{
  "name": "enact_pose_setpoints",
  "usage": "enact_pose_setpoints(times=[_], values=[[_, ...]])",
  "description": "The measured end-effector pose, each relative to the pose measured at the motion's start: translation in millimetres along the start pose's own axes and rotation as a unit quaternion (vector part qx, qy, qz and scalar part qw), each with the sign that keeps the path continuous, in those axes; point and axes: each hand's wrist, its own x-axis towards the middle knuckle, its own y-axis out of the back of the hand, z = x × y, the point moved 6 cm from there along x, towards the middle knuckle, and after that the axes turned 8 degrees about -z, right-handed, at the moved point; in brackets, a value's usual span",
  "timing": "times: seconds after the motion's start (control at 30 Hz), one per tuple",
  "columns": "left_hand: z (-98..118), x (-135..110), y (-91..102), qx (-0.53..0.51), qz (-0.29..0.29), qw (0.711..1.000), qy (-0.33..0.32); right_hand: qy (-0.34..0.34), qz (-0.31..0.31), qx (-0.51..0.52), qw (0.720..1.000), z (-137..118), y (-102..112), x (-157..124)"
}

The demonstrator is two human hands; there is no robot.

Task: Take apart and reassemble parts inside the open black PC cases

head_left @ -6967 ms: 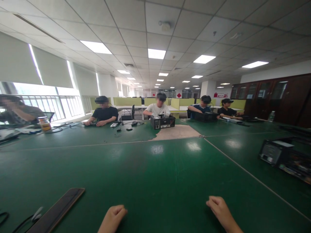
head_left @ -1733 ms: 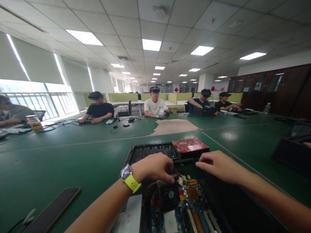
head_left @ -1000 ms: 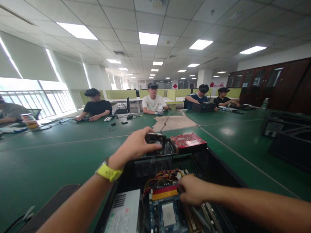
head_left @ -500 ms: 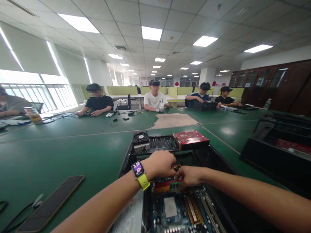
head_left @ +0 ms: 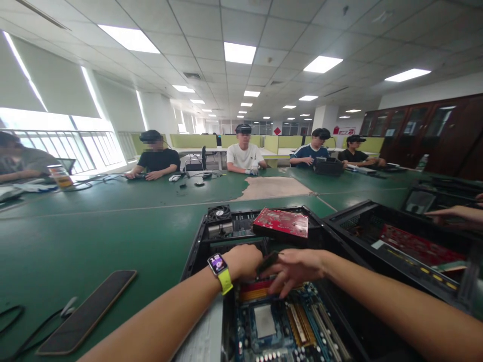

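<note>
The left hand (head_left: 244, 262), above a wristwatch with a yellow-green strap (head_left: 225, 281), is bent over the far part of an open black computer case (head_left: 347, 317). Its fingertips are hidden, so I cannot tell how wide its grip is. The right hand (head_left: 298, 266) is just beside it, with the lower fingers loosely spread. Between the two hands is a small, flat, dark piece (head_left: 268, 262); it is blurred, and I cannot tell which hand holds it.

Below the hands, inside the case, lies a blue circuit board (head_left: 279, 329) with a pale square plate (head_left: 264, 322) and gold-coloured slots (head_left: 300, 324). A red circuit card with a dark side (head_left: 282, 222) rests at the far end of the case, and a square black fan (head_left: 219, 213) sits on the far left corner.

On the green table (head_left: 132, 241), at the near left, lies a long, flat, dark bar (head_left: 88, 311). At the right stands a second open black case (head_left: 347, 213), near another person's hand (head_left: 453, 216).
</note>
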Motion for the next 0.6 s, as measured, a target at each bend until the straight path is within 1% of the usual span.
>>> enact_pose_setpoints(times=[0.03,0.07,0.1,0.13,0.17,0.23,0.27,0.3,0.37,0.43,0.47,0.5,0.53,0.57,0.6], values=[[-5.3,-1.1,0.7,-0.015,-0.009,1.000,0.003,0.019,0.026,-0.025,0.999,-0.1,5.1,-0.2],[-9.8,-1.7,0.4,-0.031,-0.024,0.999,0.002,0.028,0.072,-0.066,0.995,2.6,11.7,0.8],[-13.4,-2.1,-1.0,-0.046,-0.044,0.998,0.002,0.027,0.121,-0.122,0.985,6.9,17.7,2.8],[-15.8,-2.5,-3.2,-0.065,-0.066,0.996,-0.001,0.024,0.163,-0.186,0.969,11.3,21.4,5.8],[-17.5,-3.1,-5.5,-0.091,-0.086,0.992,-0.002,0.027,0.191,-0.252,0.948,14.6,21.9,9.9],[-18.5,-5.2,-7.7,-0.137,-0.106,0.985,-0.002,0.036,0.198,-0.362,0.910,18.9,14.5,20.1],[-18.3,-6.8,-6.0,-0.145,-0.094,0.985,0.001,0.035,0.197,-0.401,0.894,19.8,10.0,24.4],[-18.3,-9.1,-2.3,-0.137,-0.070,0.988,0.010,0.026,0.202,-0.431,0.879,19.8,6.9,27.2],[-17.8,-16.3,10.5,-0.078,0.004,0.996,0.049,-0.008,0.229,-0.465,0.855,17.8,6.2,28.5],[-14.0,-27.0,29.7,-0.015,0.102,0.991,0.085,-0.050,0.256,-0.487,0.834,15.2,10.0,25.8],[-9.3,-32.5,40.7,0.008,0.156,0.984,0.084,-0.068,0.262,-0.499,0.823,14.2,11.9,24.1],[-2.5,-37.0,51.7,0.031,0.208,0.976,0.063,-0.085,0.262,-0.512,0.814,14.0,13.5,22.7],[5.5,-39.9,61.8,0.053,0.257,0.965,0.027,-0.100,0.258,-0.526,0.804,14.2,14.6,21.5],[13.7,-40.0,69.9,0.078,0.295,0.952,-0.014,-0.111,0.252,-0.542,0.794,14.4,14.9,20.5],[21.4,-36.0,75.1,0.103,0.315,0.942,-0.054,-0.117,0.243,-0.556,0.786,14.6,14.3,19.9]])
